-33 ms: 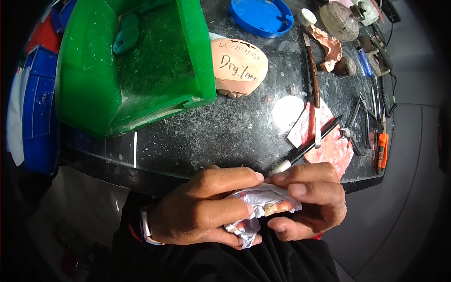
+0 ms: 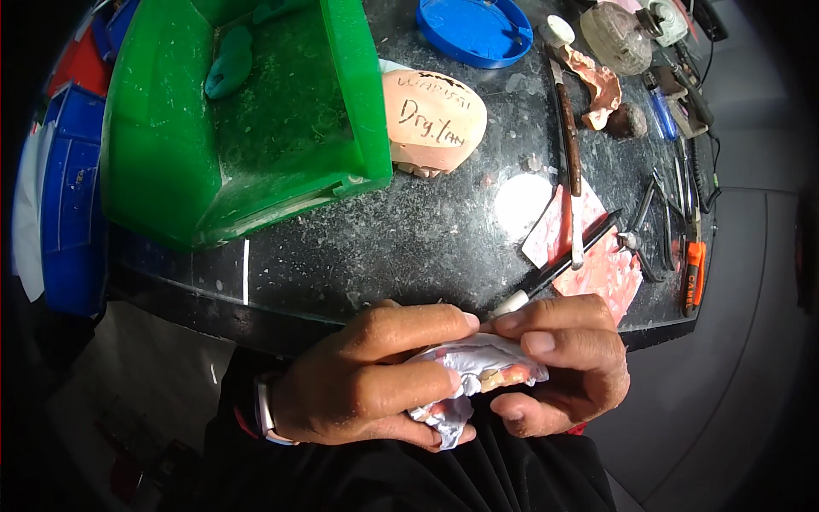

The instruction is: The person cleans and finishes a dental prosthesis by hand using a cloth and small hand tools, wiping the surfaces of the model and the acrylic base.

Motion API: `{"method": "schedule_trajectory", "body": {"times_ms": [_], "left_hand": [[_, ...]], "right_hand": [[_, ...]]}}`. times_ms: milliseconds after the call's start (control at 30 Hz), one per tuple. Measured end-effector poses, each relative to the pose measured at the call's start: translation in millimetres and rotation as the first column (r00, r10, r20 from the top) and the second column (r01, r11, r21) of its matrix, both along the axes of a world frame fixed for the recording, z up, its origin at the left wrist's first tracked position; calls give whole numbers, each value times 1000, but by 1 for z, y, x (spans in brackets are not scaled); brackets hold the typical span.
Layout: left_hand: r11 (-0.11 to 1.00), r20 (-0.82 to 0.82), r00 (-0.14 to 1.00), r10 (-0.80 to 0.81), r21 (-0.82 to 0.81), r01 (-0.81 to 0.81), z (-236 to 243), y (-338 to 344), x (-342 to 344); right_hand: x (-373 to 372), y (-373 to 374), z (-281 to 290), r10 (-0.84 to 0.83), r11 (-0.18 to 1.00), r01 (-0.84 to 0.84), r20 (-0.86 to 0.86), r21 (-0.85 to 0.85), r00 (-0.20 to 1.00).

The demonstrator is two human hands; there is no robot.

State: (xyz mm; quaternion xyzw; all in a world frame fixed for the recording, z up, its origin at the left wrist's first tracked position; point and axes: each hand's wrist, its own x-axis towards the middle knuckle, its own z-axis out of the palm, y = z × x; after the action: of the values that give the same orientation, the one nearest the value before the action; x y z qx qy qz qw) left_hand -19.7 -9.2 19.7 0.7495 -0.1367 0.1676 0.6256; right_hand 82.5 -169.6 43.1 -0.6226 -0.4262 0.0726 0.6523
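Note:
Above my lap, in front of the table edge, both hands hold a whitish plaster dental cast (image 2: 482, 352) with artificial teeth and pink wax along its ridge. My left hand (image 2: 367, 375) is wrapped round its left part, fingertips pressed on the top and underside. My right hand (image 2: 576, 363) grips its right end, with index and middle fingertips on the far edge and the thumb below, near the yellowish teeth. The fingers hide parts of the cast. Just beyond the right fingers lies a black stick-like tool with a white end (image 2: 514, 301).
A green bin (image 2: 367, 128) stands at the left, beside a peach plaster model (image 2: 437, 119). Farther back is a blue lid (image 2: 478, 38). At right lie pink wax sheets (image 2: 610, 273), a wooden-handled wax knife (image 2: 568, 141), a glass burner (image 2: 616, 38) and an orange-handled cutter (image 2: 695, 269).

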Motion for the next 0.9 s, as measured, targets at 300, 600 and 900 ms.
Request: {"method": "schedule_trajectory", "body": {"times_ms": [300,600,900], "left_hand": [[999,53,998,26,-30,-24,-5,-1,0],[999,-9,999,51,-13,-51,-5,-3,-5],[997,-103,994,45,-60,-52,-3,-3,-4]], "right_hand": [[-2,2,-1,-13,1000,14,53,-23,998],[-4,-7,-5,-42,994,68,284,-83,958],[1,-11,-5,55,993,-24,263,-119,963]]}}
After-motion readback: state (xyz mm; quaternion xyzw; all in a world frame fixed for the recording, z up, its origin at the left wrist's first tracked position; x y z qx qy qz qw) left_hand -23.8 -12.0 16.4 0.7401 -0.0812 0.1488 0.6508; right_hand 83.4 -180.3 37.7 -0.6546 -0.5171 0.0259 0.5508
